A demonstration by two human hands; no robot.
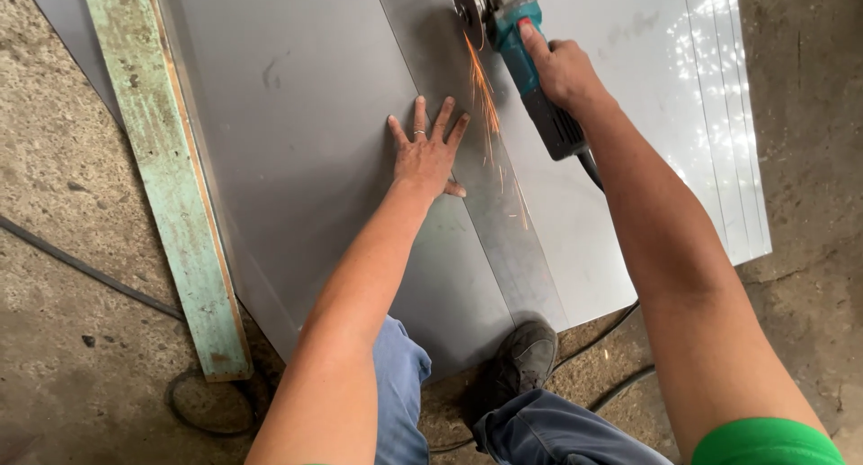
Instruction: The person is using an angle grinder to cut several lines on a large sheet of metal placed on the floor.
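My left hand (426,150) lies flat with fingers spread on a large grey metal sheet (297,141), pressing it down. My right hand (559,68) grips a teal and black angle grinder (521,52). Its disc (467,14) meets the sheet at the top of the view, along a cut line that runs toward me. Orange sparks (490,115) fly from the disc down past my left hand's fingertips. The sheet's right part (629,141) looks lighter and shiny.
A worn green wooden plank (166,177) lies under the sheet's left edge. Black cables (90,272) run over the concrete floor (63,159), one trailing from the grinder. My dark shoe (526,357) rests at the sheet's near edge, with my jeans-clad knees below.
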